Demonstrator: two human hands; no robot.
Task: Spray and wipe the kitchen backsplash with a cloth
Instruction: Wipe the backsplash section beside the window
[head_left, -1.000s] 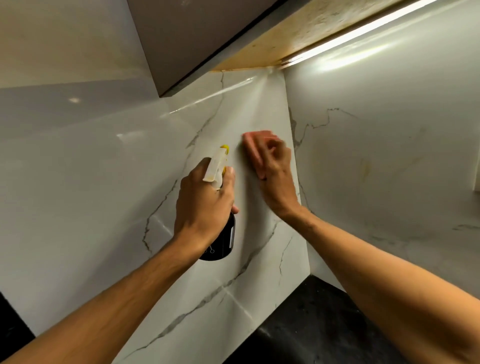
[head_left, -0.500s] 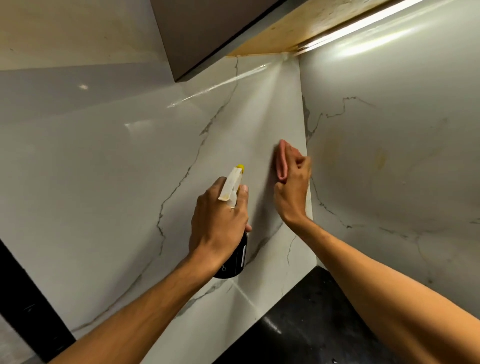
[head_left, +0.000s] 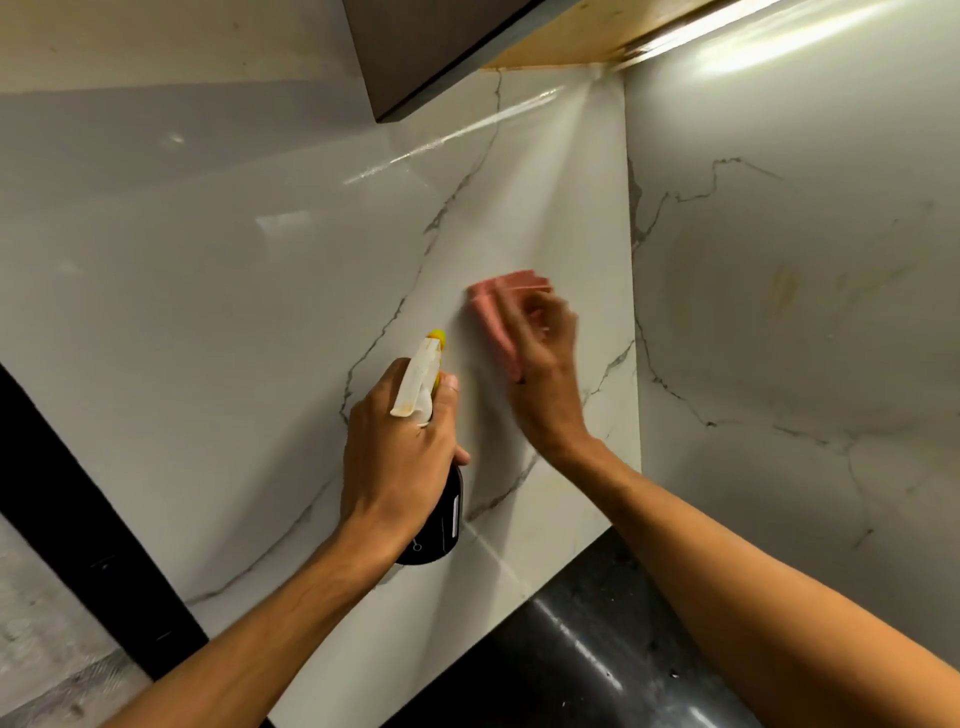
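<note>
The backsplash (head_left: 260, 312) is a glossy white slab with thin grey marble-type veins. It covers two walls that meet in an inside corner, and faint yellowish marks show on the right-hand wall. The cloth (head_left: 493, 301) is pink, soft and folded into a flat pad. It lies flat against the left-hand panel, just left of the corner. The right hand (head_left: 545, 384) holds the cloth to the panel with the fingers bent over its outer face. The hand is blurred, so the position of each finger cannot be told. The spray bottle (head_left: 441, 525) has a round, dark, smooth body with a label strip, a white plastic trigger head and a yellow nozzle tip. The left hand (head_left: 400, 462) grips it firmly round the neck. The fingers are wrapped closed and one fingertip is raised beside the trigger head. The nozzle points at the panel, close to the cloth. A black speckled countertop (head_left: 571, 665) with a polished surface lies below. A dark cabinet (head_left: 415, 47) hangs above.
</note>
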